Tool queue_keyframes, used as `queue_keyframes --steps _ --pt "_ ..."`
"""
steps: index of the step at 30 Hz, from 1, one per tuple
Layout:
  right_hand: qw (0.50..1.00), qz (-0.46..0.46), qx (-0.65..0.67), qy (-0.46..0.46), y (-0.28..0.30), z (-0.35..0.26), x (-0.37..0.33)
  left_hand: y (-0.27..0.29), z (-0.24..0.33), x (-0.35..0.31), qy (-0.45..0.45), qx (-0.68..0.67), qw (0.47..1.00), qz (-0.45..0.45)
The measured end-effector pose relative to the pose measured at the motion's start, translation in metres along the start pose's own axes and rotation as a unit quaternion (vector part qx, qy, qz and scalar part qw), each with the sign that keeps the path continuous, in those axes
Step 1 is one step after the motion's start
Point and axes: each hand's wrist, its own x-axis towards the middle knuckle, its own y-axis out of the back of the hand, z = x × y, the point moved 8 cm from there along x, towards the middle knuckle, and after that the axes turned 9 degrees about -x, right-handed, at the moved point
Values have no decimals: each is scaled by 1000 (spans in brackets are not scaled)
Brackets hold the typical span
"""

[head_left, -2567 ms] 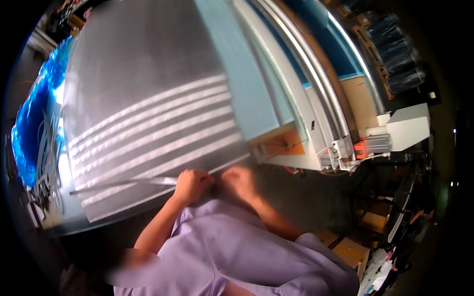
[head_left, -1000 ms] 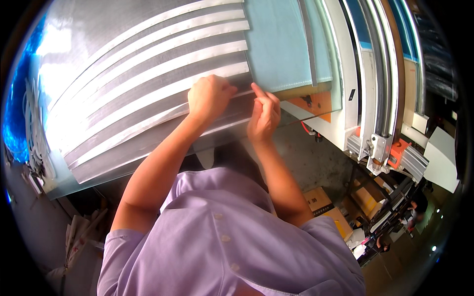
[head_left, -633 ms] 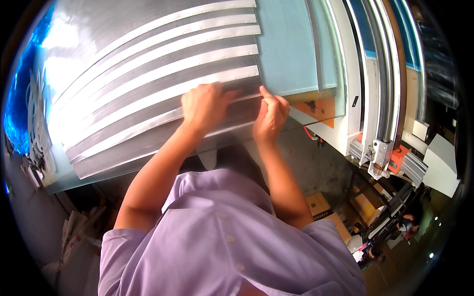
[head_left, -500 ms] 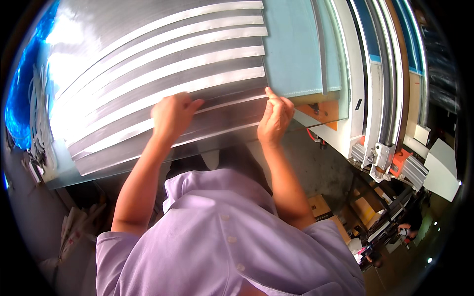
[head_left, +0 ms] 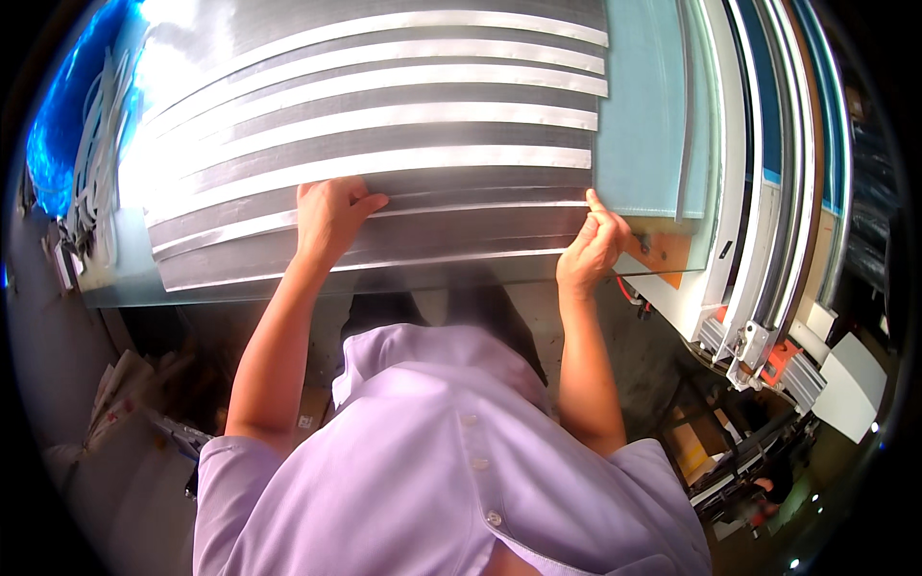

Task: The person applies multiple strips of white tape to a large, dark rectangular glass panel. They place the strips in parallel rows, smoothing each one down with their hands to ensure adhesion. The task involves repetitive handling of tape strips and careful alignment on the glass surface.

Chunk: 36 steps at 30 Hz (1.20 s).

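Past the near edge of the table (head_left: 134,291), I have my hands apart on the grey sheet (head_left: 480,233): left hand (head_left: 331,219) curled over a pale strip (head_left: 240,229), right hand (head_left: 594,252) with a fingertip at its right end. Whether either pinches, I can't tell. I judge this as aligning; next calls for even pressure. Farther off, white strips (head_left: 461,115) lie in rows.

Grey sheet (head_left: 384,143) with white strips (head_left: 461,114)

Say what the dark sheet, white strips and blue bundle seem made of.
Dark sheet: satin grey mesh or plastic, perhaps; soft sheen. White strips: probably smooth tape, flat and bright. Blue bundle: likely glossy plastic film, with crinkled highlights.
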Motion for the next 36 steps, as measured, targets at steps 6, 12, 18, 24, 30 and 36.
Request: queue_keyframes --steps 6,12,18,24,30,36 --pt "1000 -7 -2 13 -1 -3 0 0 -5 1 -3 -15 1000 -2" --pt "1000 -5 -7 10 1 -7 2 -1 -5 1 0 -22 1000 -6" --pt "1000 -5 -13 17 1 -8 2 -1 -5 2 3 -20 1000 -5" --pt "1000 -4 -20 19 4 -11 3 -1 -1 2 -14 -6 1000 9" --pt "990 -29 59 -124 -4 2 14 -5 -4 2 -15 21 1000 15" --pt "983 -30 120 136 -82 -187 55 -3 2 3 -40 27 999 13"
